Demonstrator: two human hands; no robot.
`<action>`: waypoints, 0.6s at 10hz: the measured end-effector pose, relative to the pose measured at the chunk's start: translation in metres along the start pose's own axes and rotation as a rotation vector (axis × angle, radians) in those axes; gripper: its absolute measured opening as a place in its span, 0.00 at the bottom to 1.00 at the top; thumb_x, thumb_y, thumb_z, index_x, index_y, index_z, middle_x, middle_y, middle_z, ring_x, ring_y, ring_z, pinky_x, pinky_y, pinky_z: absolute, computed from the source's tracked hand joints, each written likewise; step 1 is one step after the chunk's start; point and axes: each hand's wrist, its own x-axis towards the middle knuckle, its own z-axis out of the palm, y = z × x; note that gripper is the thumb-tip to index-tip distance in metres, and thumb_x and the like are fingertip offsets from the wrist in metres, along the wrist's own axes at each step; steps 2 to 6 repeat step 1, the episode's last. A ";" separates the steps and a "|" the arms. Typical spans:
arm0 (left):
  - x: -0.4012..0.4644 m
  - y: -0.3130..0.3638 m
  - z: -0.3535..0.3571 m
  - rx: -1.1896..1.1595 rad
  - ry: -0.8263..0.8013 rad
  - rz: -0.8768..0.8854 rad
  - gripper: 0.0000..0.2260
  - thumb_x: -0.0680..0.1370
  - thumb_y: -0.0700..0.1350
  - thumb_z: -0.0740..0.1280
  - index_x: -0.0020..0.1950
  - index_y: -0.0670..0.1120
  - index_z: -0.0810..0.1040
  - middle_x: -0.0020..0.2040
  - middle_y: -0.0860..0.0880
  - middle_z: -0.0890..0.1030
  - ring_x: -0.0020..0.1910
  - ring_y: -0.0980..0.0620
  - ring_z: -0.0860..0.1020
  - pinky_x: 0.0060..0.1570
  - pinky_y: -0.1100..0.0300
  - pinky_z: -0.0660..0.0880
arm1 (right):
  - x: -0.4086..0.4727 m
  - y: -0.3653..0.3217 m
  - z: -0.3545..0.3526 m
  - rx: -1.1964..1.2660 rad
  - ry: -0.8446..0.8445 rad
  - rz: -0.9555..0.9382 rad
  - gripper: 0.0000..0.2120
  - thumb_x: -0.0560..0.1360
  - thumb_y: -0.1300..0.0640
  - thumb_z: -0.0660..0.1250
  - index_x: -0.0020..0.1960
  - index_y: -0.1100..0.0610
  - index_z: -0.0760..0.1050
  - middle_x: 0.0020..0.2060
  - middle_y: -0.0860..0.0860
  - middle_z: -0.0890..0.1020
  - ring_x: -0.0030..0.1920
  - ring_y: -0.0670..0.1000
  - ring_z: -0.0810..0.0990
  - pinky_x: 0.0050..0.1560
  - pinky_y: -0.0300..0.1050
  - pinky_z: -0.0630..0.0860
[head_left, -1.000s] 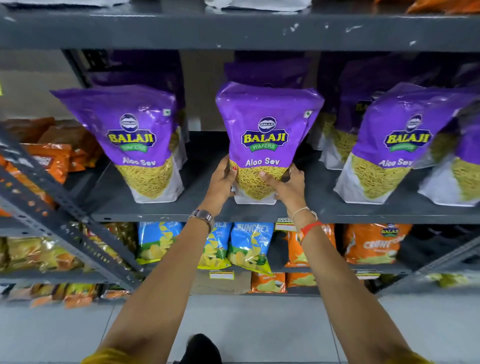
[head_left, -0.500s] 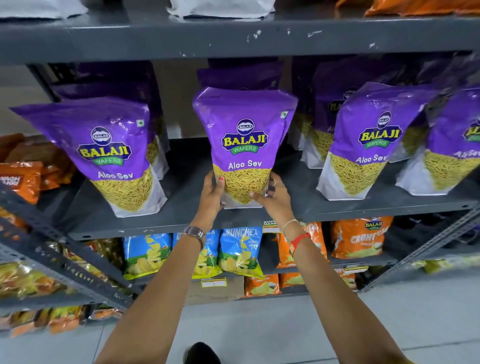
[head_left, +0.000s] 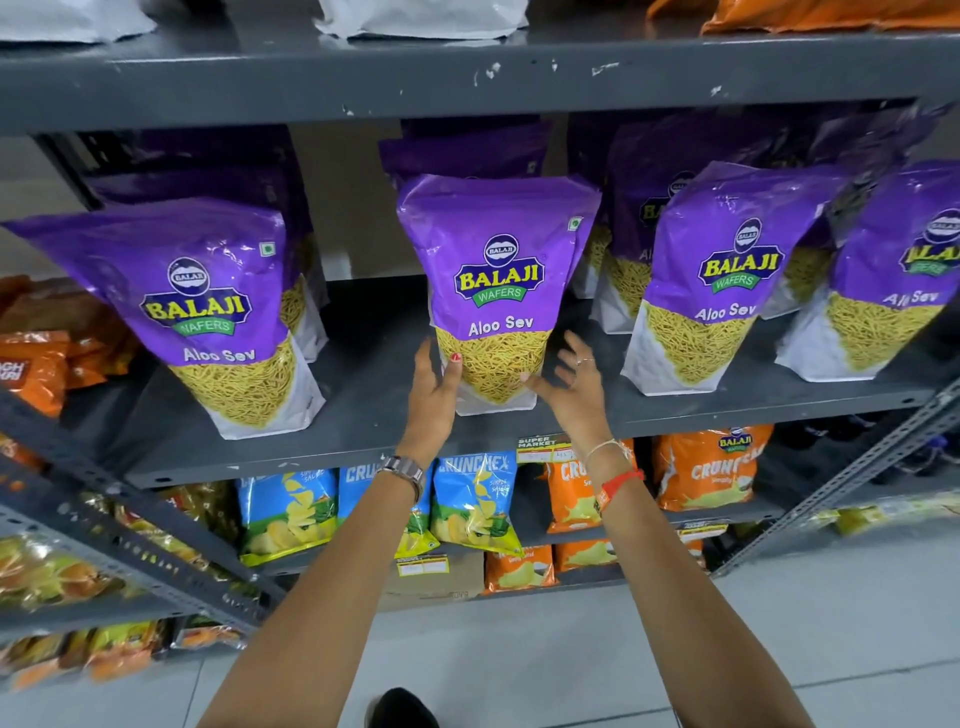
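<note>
Middle Aloo Sev pouch (head_left: 498, 291) upright on the grey shelf (head_left: 363, 415), between the left pouch (head_left: 208, 312) and the right pouch (head_left: 722, 280). Our left hand (head_left: 434, 387) is flat, thumb touching its lower left edge; our right hand (head_left: 571, 387), fingers spread wide, holds nothing beside its lower right corner.

- Bag (head_left: 496, 291): a purple pouch printed "Balaji Wafers Aloo Sev", with a clear window showing yellow sev and white lower corners.
- It stands upright, facing out, near the front edge of the grey shelf (head_left: 363, 421).
</note>
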 end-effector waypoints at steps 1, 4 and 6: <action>-0.011 0.008 0.002 0.197 0.117 0.155 0.26 0.80 0.49 0.59 0.75 0.46 0.54 0.73 0.51 0.63 0.73 0.54 0.61 0.70 0.58 0.59 | -0.017 -0.017 -0.021 0.178 0.247 -0.134 0.28 0.68 0.64 0.74 0.65 0.55 0.69 0.58 0.55 0.76 0.59 0.54 0.76 0.61 0.47 0.75; -0.011 0.008 0.002 0.197 0.117 0.155 0.26 0.80 0.49 0.59 0.75 0.46 0.54 0.73 0.51 0.63 0.73 0.54 0.61 0.70 0.58 0.59 | -0.017 -0.017 -0.021 0.178 0.247 -0.134 0.28 0.68 0.64 0.74 0.65 0.55 0.69 0.58 0.55 0.76 0.59 0.54 0.76 0.61 0.47 0.75; -0.011 0.008 0.002 0.197 0.117 0.155 0.26 0.80 0.49 0.59 0.75 0.46 0.54 0.73 0.51 0.63 0.73 0.54 0.61 0.70 0.58 0.59 | -0.017 -0.017 -0.021 0.178 0.247 -0.134 0.28 0.68 0.64 0.74 0.65 0.55 0.69 0.58 0.55 0.76 0.59 0.54 0.76 0.61 0.47 0.75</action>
